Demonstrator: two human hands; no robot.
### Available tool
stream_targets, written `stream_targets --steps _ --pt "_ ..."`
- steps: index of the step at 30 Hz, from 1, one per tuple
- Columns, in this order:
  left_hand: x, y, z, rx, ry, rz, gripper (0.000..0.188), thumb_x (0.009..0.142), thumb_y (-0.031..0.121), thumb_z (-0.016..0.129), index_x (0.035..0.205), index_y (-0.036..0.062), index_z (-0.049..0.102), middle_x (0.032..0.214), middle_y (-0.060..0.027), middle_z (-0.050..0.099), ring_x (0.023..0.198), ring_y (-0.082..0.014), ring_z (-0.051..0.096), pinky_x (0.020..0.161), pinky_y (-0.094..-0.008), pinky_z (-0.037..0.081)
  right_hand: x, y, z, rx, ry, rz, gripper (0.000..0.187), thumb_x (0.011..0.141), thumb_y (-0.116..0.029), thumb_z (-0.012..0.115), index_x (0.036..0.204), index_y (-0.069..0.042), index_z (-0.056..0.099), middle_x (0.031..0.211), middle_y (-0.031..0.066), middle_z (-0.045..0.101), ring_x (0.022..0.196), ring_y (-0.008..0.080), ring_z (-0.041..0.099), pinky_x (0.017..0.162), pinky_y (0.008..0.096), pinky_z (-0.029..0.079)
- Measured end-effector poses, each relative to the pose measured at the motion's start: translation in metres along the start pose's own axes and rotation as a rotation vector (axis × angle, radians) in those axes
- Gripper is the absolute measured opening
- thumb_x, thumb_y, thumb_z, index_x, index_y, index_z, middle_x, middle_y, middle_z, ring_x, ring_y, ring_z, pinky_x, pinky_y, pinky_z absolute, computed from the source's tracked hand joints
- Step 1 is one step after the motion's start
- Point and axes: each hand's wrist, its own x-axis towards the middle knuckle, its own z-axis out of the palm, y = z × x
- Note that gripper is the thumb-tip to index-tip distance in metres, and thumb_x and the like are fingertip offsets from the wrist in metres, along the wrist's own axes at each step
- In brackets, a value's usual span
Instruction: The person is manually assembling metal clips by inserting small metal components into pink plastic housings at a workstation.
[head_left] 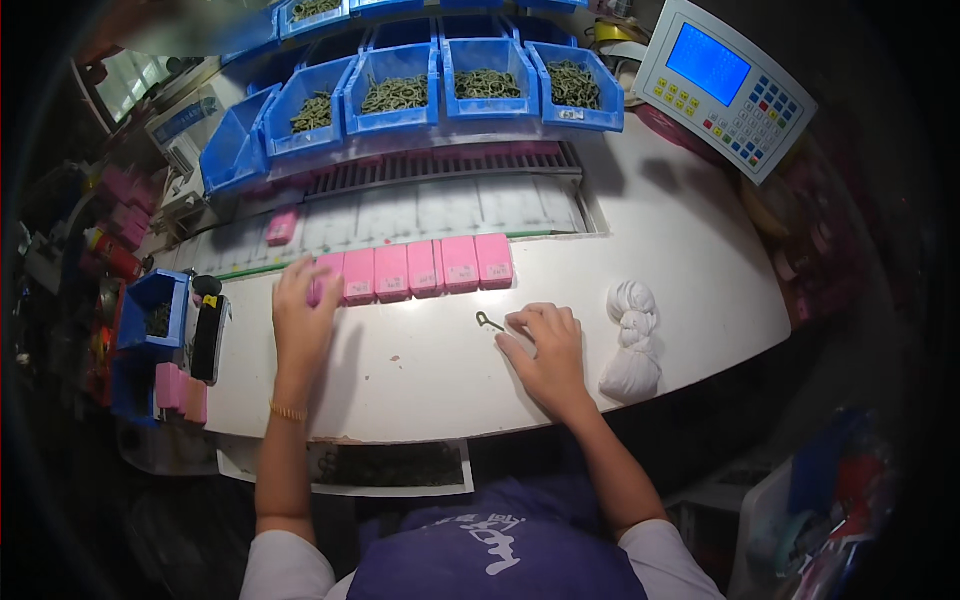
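Several pink boxes (425,268) stand side by side in a row on the white table. At the row's left end, my left hand (303,305) has its fingers closed around the leftmost box (331,266); part of that box is hidden behind the fingers. A small olive-green hook-like piece (487,320), with a looped end and a thin stem, shows in front of the row. My right hand (545,345) rests on the table with thumb and index fingertip at the stem, the loop pointing left.
Blue bins (395,110) of similar green pieces hang along the back. A slatted conveyor (400,205) with a single pink box (283,226) runs below them. A white cloth bundle (632,345) lies right; a keypad display (725,85) stands back right. Blue bins (178,310) stand left.
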Motion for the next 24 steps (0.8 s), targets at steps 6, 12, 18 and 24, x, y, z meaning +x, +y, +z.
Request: stream_targets --steps 6,12,18,24 --pt "-0.1 0.066 -0.009 -0.889 -0.419 -0.612 0.02 0.097 0.013 0.061 0.107 -0.0027 0.07 0.091 -0.0044 0.067 0.072 -0.0079 0.057 0.062 -0.0228 0.047 -0.004 -0.008 0.018 -0.03 -0.091 0.023 0.013 0.086 -0.012 0.068 0.096 -0.006 0.064 0.099 0.0078 0.06 0.097 0.0284 0.052 0.083 0.0414 0.04" --pt "-0.138 0.114 -0.019 -1.363 -0.583 -0.914 0.038 0.101 0.021 0.06 0.126 -0.0069 0.061 0.078 -0.0015 0.058 0.054 -0.0046 0.043 0.048 -0.0197 0.034 -0.047 -0.082 -0.003 0.093 0.071 -0.278 0.021 0.077 0.001 0.072 0.095 -0.004 0.062 0.093 0.0097 0.06 0.085 0.0302 0.058 0.074 0.0401 0.048" --pt "-0.14 0.109 -0.027 -1.494 -0.582 -1.026 0.037 0.102 0.023 0.058 0.124 -0.0062 0.062 0.07 0.0016 0.054 0.05 -0.0023 0.034 0.045 -0.0195 0.024 -0.059 -0.092 -0.003 0.111 0.028 -0.328 0.025 0.075 -0.001 0.074 0.099 -0.004 0.065 0.094 0.0083 0.063 0.087 0.0289 0.059 0.074 0.0398 0.049" --pt "-0.141 0.107 -0.035 -1.475 -0.595 -0.999 0.033 0.101 0.022 0.059 0.122 -0.0031 0.066 0.071 0.0034 0.056 0.053 -0.0007 0.034 0.047 -0.0184 0.024 -0.063 -0.094 -0.005 0.099 0.028 -0.316 0.028 0.074 -0.005 0.077 0.099 -0.005 0.066 0.095 0.0065 0.064 0.087 0.0276 0.06 0.074 0.039 0.049"
